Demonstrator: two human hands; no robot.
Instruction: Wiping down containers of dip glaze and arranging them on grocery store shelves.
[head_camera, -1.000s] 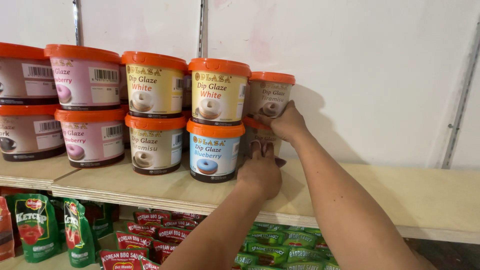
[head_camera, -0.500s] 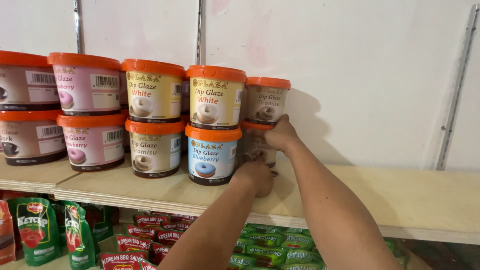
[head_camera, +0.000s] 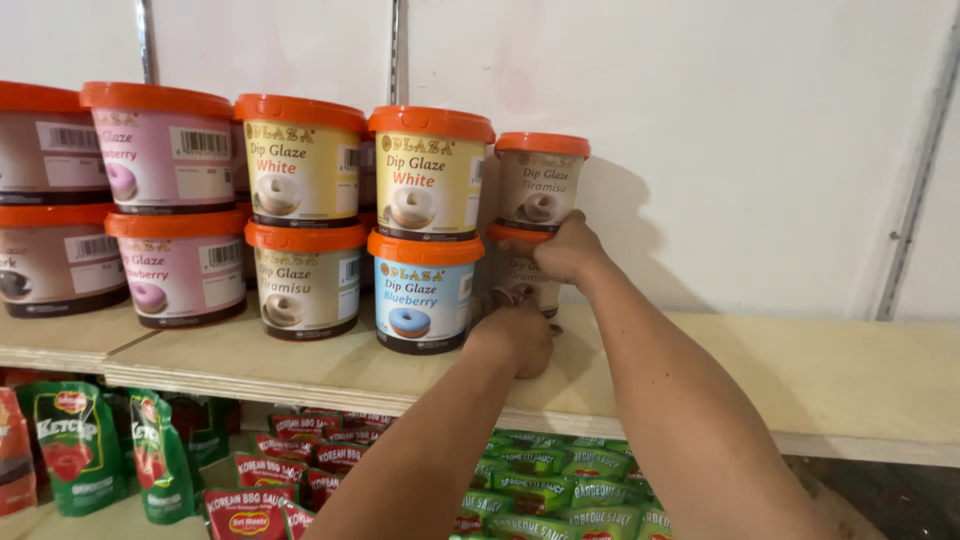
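Observation:
Two small beige tubs with orange lids stand stacked at the right end of a row on a wooden shelf (head_camera: 800, 370). My right hand (head_camera: 567, 248) grips the lower tub (head_camera: 520, 275) around its lid, just beneath the upper tub (head_camera: 541, 184). My left hand (head_camera: 520, 335) is closed around the base of that lower tub, resting on the shelf board. The lower tub is mostly hidden by my hands.
Larger orange-lidded tubs stand in two-high stacks to the left: blue (head_camera: 420, 295), cream (head_camera: 428, 175), pink (head_camera: 165, 150) and brown (head_camera: 45, 260) labels. White wall behind with metal shelf rails (head_camera: 915, 200). Below, red (head_camera: 250, 510) and green sauce pouches (head_camera: 570, 495) lie on a lower shelf.
My left hand has dropped lower to the base of the bottom tub. My right hand stays at the lid between the two small tubs; the view shifted slightly.

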